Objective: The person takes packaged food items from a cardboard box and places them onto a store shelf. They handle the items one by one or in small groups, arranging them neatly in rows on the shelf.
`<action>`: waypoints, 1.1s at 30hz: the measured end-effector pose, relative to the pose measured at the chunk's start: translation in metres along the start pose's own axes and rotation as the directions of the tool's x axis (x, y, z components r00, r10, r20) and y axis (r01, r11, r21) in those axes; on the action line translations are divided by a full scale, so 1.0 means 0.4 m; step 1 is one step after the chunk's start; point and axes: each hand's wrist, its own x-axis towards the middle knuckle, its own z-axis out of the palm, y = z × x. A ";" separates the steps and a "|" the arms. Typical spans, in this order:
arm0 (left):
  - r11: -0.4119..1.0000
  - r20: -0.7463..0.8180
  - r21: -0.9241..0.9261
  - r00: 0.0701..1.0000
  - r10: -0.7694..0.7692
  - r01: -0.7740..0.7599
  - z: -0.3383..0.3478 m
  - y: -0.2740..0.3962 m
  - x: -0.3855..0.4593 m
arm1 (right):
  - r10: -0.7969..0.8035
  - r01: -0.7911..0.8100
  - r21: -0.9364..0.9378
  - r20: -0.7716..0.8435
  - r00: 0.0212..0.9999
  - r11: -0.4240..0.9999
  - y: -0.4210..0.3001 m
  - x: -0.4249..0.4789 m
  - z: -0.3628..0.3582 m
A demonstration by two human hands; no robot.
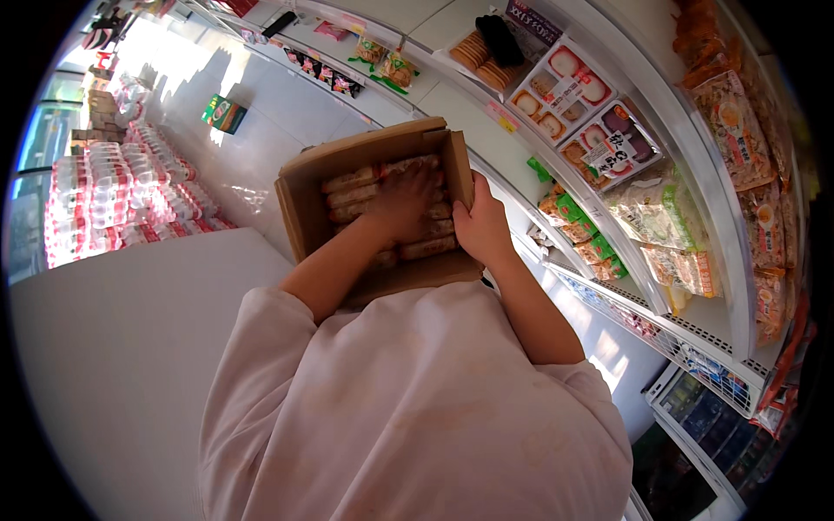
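An uncovered cardboard box [306,215] is held up against the front of my light-coloured shirt [417,404]. Inside it lie rows of slim, clear-wrapped snack packets [352,195]. My left hand [405,202] reaches down into the box over these packets, its fingers blurred by motion. Whether the fingers grip a packet cannot be made out. On the box's right side wall, my right hand [483,225] keeps hold, thumb towards the inside and fingers around the outer face.
Shelves along the right bear pastry trays [563,84], biscuits [488,58] and bagged snacks [736,130]. A white surface [130,338] extends at left, before stacked bottle packs [111,195]. One green carton [223,114] sits on the tiled floor [267,130]. A glass-topped freezer [710,423] stands lower right.
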 end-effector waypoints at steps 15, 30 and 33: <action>0.753 0.246 -0.407 0.856 -0.454 0.517 -0.083 0.060 -0.321 | -0.070 0.070 0.009 0.111 0.991 0.998 -0.013 0.037 -0.022; 0.935 -0.262 -0.292 0.924 -0.279 0.200 -0.271 0.038 -0.266 | -0.065 0.064 -0.152 -0.003 0.998 0.986 -0.031 0.001 -0.015; 0.961 -0.339 -0.246 0.918 -0.207 0.126 -0.299 0.008 -0.240 | -0.046 0.044 -0.163 -0.006 0.999 0.986 -0.039 -0.003 -0.017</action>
